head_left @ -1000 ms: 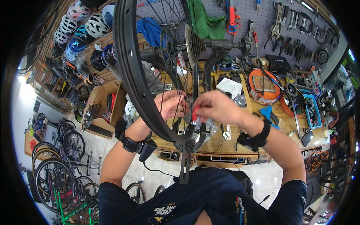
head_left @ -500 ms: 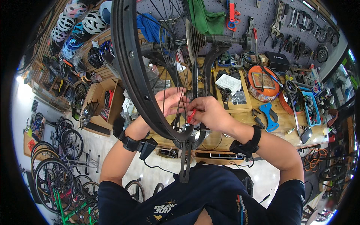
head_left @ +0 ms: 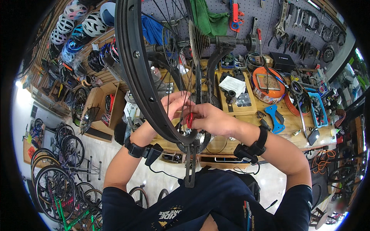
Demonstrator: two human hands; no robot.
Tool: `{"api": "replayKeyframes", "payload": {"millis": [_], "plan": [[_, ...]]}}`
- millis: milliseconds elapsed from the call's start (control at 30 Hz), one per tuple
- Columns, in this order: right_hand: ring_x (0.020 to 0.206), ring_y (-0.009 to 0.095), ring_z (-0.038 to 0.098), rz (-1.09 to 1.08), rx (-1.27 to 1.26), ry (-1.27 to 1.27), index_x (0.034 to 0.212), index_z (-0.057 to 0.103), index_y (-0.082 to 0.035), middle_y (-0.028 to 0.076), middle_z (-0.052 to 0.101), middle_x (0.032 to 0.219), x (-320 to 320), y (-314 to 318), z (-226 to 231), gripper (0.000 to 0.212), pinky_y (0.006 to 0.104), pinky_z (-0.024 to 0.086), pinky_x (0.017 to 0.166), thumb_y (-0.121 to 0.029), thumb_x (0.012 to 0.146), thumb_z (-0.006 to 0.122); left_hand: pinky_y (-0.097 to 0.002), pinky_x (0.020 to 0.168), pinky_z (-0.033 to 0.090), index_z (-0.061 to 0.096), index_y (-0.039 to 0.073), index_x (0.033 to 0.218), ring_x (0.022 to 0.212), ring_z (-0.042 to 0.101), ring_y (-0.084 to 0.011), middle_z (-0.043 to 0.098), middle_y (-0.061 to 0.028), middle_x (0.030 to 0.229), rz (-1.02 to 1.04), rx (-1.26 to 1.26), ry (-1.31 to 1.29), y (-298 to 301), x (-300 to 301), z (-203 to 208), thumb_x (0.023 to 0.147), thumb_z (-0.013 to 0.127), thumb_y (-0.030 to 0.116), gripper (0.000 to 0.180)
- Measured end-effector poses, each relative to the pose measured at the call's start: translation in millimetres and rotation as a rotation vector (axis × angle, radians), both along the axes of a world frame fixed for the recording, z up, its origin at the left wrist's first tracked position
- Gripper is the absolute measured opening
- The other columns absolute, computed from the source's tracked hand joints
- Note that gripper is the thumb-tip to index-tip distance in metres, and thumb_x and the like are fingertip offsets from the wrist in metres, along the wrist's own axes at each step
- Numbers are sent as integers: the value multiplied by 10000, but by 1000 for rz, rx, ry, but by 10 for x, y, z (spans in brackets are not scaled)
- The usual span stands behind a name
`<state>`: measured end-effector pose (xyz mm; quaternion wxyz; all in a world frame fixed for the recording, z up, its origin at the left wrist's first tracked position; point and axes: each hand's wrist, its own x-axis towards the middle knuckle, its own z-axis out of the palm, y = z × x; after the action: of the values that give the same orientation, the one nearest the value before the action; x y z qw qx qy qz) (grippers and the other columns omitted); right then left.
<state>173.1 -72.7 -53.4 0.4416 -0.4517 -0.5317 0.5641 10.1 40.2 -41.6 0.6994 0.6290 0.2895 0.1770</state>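
Note:
A bicycle wheel with a black rim point(head_left: 133, 73) stands upright in a dark truing stand point(head_left: 216, 57), its cassette point(head_left: 195, 40) on the right of the hub. My right hand point(head_left: 214, 120) pinches a small red spoke wrench point(head_left: 189, 120) low among the spokes, just above the rim's near bottom part. My left hand point(head_left: 174, 104) reaches past the rim from the left. Its fingers are curled in at a spoke, beside my right fingertips. Rim and spokes partly cover that hand. The wrench's contact with the spoke is hidden by my fingers.
On the wooden bench lie a shallow cardboard tray point(head_left: 246, 109) with parts, a blue tool point(head_left: 274, 119), an orange round tin point(head_left: 266, 92) and a light blue bin point(head_left: 318, 111). Tools hang on the pegboard point(head_left: 266, 23). An open carton point(head_left: 101, 109) stands to the left.
My right hand has shifted slightly left, and the red spoke wrench has moved left and turned more upright. My left hand stays among the spokes. The view has shifted a little.

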Motion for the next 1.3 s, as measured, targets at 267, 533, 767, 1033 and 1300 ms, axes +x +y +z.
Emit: {"api": "replayKeyframes", "payload": {"millis": [267,533,767,1033,1300], "plan": [[769,87,584,-29,-117,178,1065,626,29,51,663,952,-52,-62,-38,235,236,507,699,-182,967,592,-317,907,489,449,39,1367,1047,601,-163,607,-92,1177,-102,55,4,57,-18,8,992,510,405,528],[688,98,630,-77,-200,73,962,633,49,63,679,848,-92,-57,33,224,230,524,591,-173,956,605,-349,962,464,336,52,1456,1099,594,-200,563,-102,1283,-167,76,-10,42,-31,-6,999,505,384,590],[669,90,622,155,-236,237,967,628,38,35,668,818,152,121,-95,226,225,525,601,-186,959,600,-320,914,473,544,-2,1276,1006,595,-145,632,-85,1102,-180,328,180,66,-98,-39,1020,450,403,488],[650,109,589,80,135,-502,802,627,-8,39,623,712,247,106,-121,330,273,474,590,-306,944,625,-250,820,475,551,-19,1154,885,588,-94,631,-29,967,-310,174,122,-54,-294,-189,971,592,249,328],[684,106,599,255,-142,-216,1075,599,-28,42,666,850,626,289,-57,396,249,477,609,-383,1025,431,-228,691,484,530,10,979,772,556,-57,600,-1,853,-292,192,138,-56,-98,-200,852,754,132,285]]}}
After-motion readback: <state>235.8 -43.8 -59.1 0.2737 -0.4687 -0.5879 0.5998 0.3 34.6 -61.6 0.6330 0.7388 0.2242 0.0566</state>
